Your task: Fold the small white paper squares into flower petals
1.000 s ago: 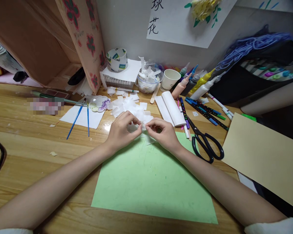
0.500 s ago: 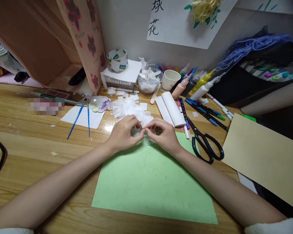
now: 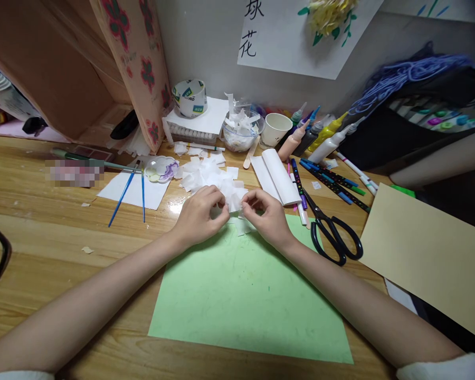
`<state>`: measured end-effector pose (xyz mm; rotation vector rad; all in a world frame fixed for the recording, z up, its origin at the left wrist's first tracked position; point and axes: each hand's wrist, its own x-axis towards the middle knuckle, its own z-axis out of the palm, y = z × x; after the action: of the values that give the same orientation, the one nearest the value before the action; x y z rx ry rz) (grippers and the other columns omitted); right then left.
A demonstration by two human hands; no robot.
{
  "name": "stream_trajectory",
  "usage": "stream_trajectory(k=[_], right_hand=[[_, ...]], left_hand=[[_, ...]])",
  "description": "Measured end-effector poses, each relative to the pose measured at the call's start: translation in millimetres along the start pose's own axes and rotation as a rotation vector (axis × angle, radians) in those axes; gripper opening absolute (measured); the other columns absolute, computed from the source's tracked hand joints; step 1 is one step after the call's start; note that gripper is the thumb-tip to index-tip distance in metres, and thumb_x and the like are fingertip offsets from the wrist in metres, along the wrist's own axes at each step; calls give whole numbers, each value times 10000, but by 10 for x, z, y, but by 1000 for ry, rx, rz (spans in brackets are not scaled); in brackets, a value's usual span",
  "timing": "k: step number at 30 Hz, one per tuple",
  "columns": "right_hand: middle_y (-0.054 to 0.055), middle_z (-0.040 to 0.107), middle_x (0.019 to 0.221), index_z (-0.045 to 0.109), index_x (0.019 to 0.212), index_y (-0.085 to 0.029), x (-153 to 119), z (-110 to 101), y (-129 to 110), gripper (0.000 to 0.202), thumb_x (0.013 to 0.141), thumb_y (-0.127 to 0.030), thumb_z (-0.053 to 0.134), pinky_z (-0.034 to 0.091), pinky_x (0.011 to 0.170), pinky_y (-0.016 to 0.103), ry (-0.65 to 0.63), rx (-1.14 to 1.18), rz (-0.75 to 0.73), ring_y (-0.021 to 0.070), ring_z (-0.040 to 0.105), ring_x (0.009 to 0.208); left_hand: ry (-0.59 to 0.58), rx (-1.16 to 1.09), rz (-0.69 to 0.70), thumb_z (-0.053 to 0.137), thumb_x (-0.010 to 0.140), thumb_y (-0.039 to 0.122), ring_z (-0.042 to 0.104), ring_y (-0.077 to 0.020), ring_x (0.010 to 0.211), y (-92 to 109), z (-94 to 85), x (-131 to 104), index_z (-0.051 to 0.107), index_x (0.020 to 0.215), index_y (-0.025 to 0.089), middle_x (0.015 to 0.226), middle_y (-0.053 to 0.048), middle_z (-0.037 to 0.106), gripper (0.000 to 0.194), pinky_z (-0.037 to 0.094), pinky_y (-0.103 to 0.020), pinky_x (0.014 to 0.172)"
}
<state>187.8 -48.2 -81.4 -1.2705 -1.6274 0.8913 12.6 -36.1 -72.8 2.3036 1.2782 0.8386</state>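
Note:
My left hand [image 3: 206, 214] is closed in a pinch at the far edge of the green sheet [image 3: 249, 295]; what its fingertips hold is too small to make out. A short gap to the right, my right hand [image 3: 266, 216] has thumb and forefinger pressed together, and whatever lies between them is also unclear. White paper scraps [image 3: 209, 174] are piled just beyond both hands. A loose white piece [image 3: 243, 227] lies on the green sheet between them.
Black scissors [image 3: 332, 232], pens [image 3: 332, 184] and a white paper roll [image 3: 282, 178] lie right of my hands. Behind stand a paper cup [image 3: 276, 130], a bowl of scraps [image 3: 241, 132] and paint bottles [image 3: 293, 140]. Brushes [image 3: 122, 199] and a palette [image 3: 161, 169] are at left.
My hands, whose fingertips met before, have moved apart, the left one slightly left and the right one slightly right. The white pieces between them show more.

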Motion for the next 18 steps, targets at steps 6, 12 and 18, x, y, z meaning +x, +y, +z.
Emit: stream_trajectory(k=[6,12,18], right_hand=[[-7,544,750,532,771,-190,6,-3,13,24,777,-166,527,396,578,249,52,28,63,112,483,632],[-3,550,732,531,759,-186,17,-3,15,31,790,-186,527,390,580,255,57,52,105,118,497,644],[14,568,840,533,854,-200,-6,-4,-9,93,825,-285,555,421,599,257,30,63,17,127,522,708]], left_hand=[[64,-35,-49,490,784,171,465,-141,677,6,-21,16,441,641,179,688,-6,496,152,347,-270,601],[170,-73,-125,472,789,169,422,-124,621,-10,-22,22,381,604,184,641,12,440,206,315,-267,566],[170,-55,-106,501,759,156,447,-127,643,-4,-13,16,391,610,186,649,13,461,187,331,-261,574]])
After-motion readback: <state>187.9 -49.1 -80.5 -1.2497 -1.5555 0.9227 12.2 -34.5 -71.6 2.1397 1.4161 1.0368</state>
